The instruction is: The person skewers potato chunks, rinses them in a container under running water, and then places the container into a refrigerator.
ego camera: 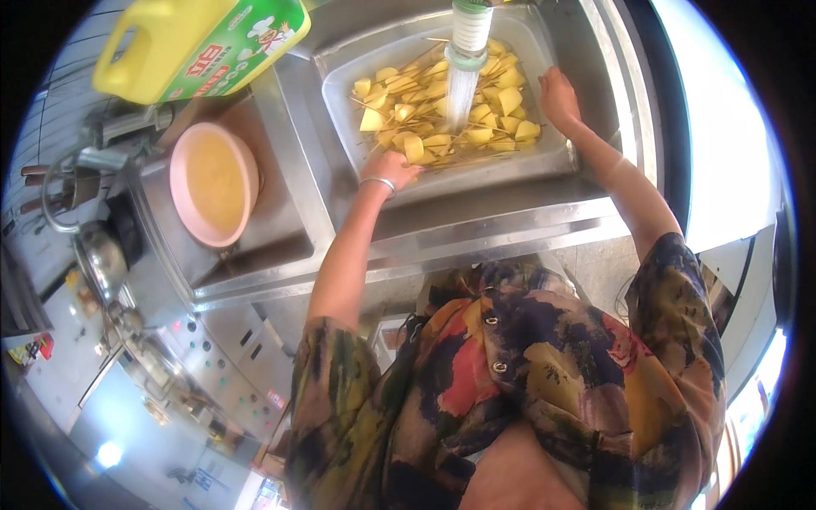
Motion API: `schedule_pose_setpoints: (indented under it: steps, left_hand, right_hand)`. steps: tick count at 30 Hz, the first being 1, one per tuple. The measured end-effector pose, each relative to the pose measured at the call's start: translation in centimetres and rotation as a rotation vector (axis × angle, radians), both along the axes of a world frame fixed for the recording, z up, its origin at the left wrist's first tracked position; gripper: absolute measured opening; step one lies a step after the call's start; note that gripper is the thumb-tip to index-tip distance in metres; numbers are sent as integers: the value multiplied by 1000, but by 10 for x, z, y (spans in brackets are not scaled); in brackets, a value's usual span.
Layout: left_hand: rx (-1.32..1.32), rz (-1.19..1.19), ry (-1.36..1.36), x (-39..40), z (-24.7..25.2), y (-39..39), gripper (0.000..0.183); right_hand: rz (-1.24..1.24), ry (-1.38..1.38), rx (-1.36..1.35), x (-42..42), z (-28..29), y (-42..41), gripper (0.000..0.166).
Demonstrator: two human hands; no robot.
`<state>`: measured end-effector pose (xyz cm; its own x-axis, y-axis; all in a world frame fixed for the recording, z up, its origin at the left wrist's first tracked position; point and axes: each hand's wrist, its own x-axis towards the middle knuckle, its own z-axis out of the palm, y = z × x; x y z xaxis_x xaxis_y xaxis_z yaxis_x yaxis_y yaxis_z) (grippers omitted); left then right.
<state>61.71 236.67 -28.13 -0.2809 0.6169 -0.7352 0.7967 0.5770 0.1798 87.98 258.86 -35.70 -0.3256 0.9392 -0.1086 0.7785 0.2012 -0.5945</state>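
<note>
A translucent plastic tub (344, 137) stands in a stainless steel sink, holding yellow potato pieces (510, 100) on thin wooden skewers (414, 67). Water runs onto them from a white and green faucet head (468, 38). At the tub's near left corner, my left hand (390, 168), with a silver bangle at the wrist, touches the potato pieces or the tub; its fingertips are partly hidden. My right hand (560, 99) is at the tub's right rim with its fingers curled; whether it grips the rim cannot be made out.
In the left basin stands a pink bowl (248, 153) of cloudy yellowish liquid. A metal divider (299, 146) separates the basins. A large yellow detergent jug (159, 48) is behind that basin. Metal pans (102, 261) and knives with wooden handles (38, 191) are at the far left.
</note>
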Motion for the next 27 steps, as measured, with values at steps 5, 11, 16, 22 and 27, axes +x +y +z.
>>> schedule_pose_setpoints:
  steps: [5, 11, 16, 22, 27]
  left_hand:
    - [82, 204, 64, 10, 2, 2, 41]
    - [357, -13, 131, 8, 0, -2, 51]
    - [442, -9, 133, -3, -3, -9, 43]
    - [342, -143, 441, 2, 14, -19, 32]
    - [566, -79, 260, -8, -8, -21, 22]
  right_hand:
    - [40, 21, 1, 3, -3, 1, 17]
    - [19, 10, -12, -1, -2, 1, 17]
    - [5, 1, 1, -2, 2, 1, 15]
    - [10, -6, -59, -2, 8, 1, 17]
    - [12, 13, -52, -3, 8, 2, 18]
